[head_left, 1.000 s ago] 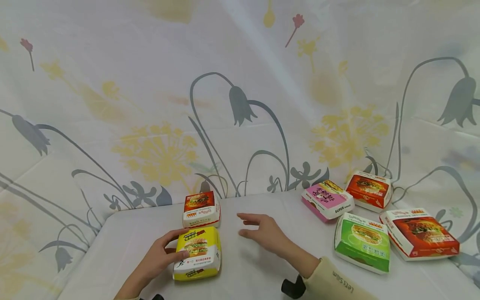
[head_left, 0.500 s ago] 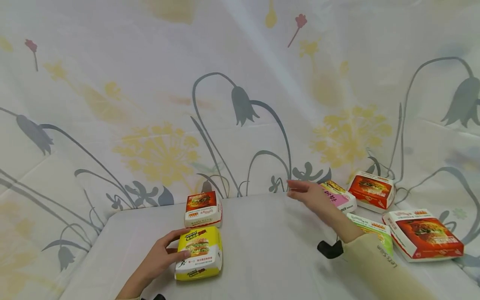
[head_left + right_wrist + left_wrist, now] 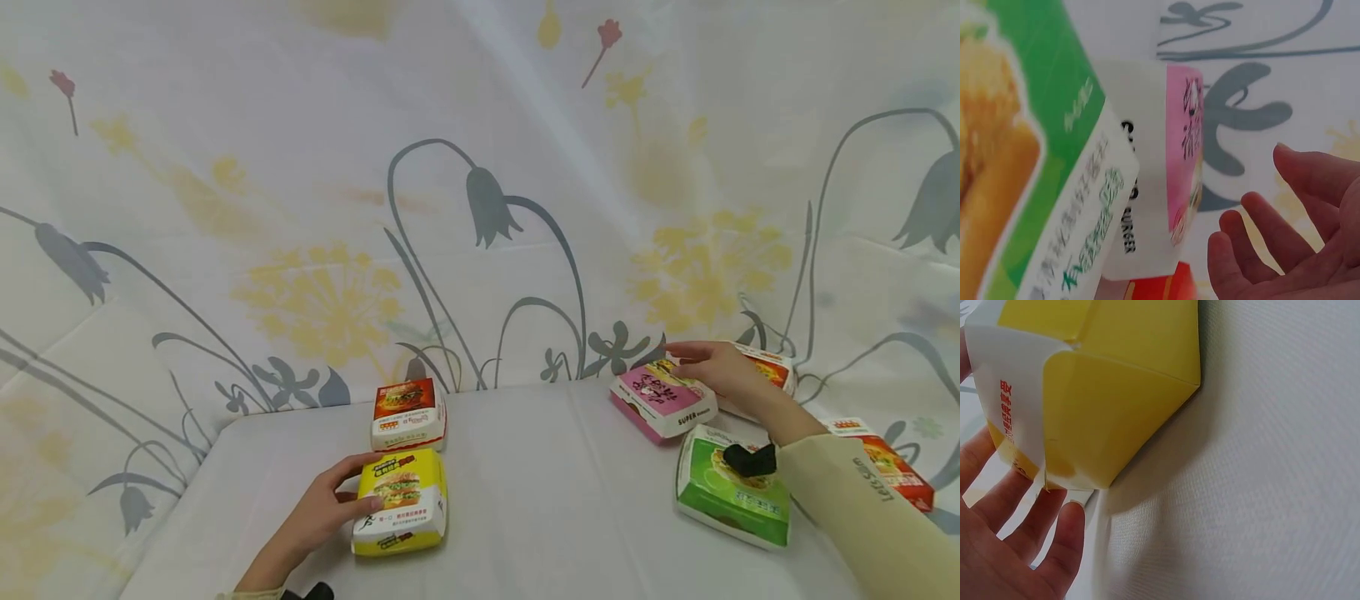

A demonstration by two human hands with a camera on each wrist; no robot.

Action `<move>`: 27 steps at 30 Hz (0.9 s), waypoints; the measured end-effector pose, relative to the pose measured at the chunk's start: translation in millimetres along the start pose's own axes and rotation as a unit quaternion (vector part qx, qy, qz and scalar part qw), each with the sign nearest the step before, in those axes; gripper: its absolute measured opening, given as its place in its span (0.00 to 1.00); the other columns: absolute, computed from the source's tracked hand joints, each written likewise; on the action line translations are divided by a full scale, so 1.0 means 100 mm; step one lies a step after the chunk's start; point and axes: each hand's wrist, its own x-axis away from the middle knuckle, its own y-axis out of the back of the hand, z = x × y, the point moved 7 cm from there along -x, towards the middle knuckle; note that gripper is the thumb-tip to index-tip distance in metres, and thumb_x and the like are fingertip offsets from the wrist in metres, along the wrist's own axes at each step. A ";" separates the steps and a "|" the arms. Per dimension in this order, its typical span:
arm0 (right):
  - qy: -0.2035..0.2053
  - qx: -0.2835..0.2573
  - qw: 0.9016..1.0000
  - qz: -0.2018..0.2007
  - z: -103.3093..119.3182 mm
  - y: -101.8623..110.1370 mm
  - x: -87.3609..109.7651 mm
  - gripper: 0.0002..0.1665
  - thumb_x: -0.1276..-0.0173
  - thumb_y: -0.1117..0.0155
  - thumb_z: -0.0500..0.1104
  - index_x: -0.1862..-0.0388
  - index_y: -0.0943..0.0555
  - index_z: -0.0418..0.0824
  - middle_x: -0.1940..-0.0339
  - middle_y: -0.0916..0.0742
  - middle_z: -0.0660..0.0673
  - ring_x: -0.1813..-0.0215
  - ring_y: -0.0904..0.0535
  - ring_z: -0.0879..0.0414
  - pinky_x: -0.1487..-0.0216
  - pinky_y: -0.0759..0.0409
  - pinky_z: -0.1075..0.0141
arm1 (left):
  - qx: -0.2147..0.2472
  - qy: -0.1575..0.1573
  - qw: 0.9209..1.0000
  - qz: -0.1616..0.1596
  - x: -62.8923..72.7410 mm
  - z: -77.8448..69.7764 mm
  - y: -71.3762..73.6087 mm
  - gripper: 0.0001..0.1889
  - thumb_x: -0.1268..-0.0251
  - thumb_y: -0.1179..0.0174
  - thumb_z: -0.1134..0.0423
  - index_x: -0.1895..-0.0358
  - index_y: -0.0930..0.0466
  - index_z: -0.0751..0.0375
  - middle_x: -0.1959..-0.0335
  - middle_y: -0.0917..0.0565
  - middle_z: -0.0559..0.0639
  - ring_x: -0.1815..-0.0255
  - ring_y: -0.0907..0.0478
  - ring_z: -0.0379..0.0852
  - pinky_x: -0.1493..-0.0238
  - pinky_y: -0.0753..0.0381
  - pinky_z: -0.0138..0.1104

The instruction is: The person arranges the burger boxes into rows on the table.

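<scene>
My left hand (image 3: 324, 510) holds the left side of a yellow and white burger box (image 3: 401, 504), which lies on the table. Its thumb lies over the top and its index finger is at the far edge. In the left wrist view, fingertips (image 3: 1054, 509) meet the box's side. Just behind stands a red and white burger box (image 3: 408, 414). My right hand (image 3: 723, 371) hovers with loosely spread fingers between a pink burger box (image 3: 663, 400) and another red burger box (image 3: 776, 367), which it partly hides. In the right wrist view, a gap separates the fingers from the pink box.
A green burger box (image 3: 723, 492) stands near the right forearm, partly covered by the black wrist camera. A larger red box (image 3: 900, 467) lies further right, mostly behind the sleeve (image 3: 855, 492). The white table (image 3: 525, 483) meets a flower-patterned sheet (image 3: 480, 317) behind.
My right hand has swept from the middle of the table rightward, past the pink box, to above the back red box. The left hand and the yellow box stay where they were.
</scene>
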 end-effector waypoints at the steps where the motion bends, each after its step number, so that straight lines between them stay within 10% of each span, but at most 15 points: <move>1: -0.006 0.001 1.000 0.002 -0.05 0.04 -0.01 0.35 0.24 0.43 0.40 0.24 0.41 0.30 0.26 0.36 0.26 0.27 0.40 0.29 0.33 0.36 0.38 | 0.000 -0.001 1.000 0.000 0.00 0.00 0.00 0.33 0.42 0.28 0.55 0.33 0.26 0.55 0.31 0.29 0.58 0.35 0.32 0.56 0.48 0.23 0.39; 27: -0.029 0.130 0.990 0.035 -0.27 0.06 -0.11 0.34 0.36 0.34 0.34 0.32 0.29 0.27 0.34 0.28 0.21 0.38 0.31 0.32 0.42 0.27 0.46 | 0.013 -0.006 1.000 0.007 -0.01 0.03 0.01 0.32 0.43 0.28 0.57 0.33 0.26 0.55 0.33 0.28 0.57 0.38 0.30 0.54 0.50 0.22 0.38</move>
